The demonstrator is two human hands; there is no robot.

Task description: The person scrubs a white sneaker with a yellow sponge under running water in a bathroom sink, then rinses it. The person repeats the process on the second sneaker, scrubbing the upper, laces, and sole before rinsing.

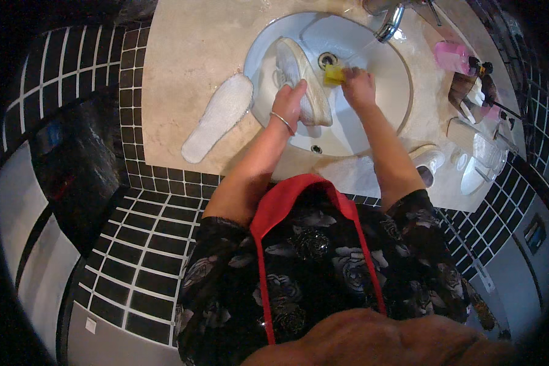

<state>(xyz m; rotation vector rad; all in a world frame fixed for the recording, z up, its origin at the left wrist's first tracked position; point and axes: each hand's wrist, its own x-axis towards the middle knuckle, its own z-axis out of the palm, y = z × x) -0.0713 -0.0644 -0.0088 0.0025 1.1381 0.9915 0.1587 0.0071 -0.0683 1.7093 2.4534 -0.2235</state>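
My left hand (289,105) grips a white sneaker (308,85) by its side and tilts it over the white oval sink (398,100). The shoe's sole edge, yellowed in places, faces right. Beside it, near the drain (327,60), my right hand (358,87) is closed on a small yellow scrubbing brush or sponge (333,75); its exact kind is blurred. A gap shows between the yellow thing and the shoe. On the counter left of the sink lies a white insole (218,117).
A chrome faucet (391,24) reaches over the sink's far rim. Along the right of the beige counter (183,55) stand a pink liquid bottle (454,58), a tissue box (466,94) and a white container (466,135). Another white shoe (428,160) sits near my right forearm.
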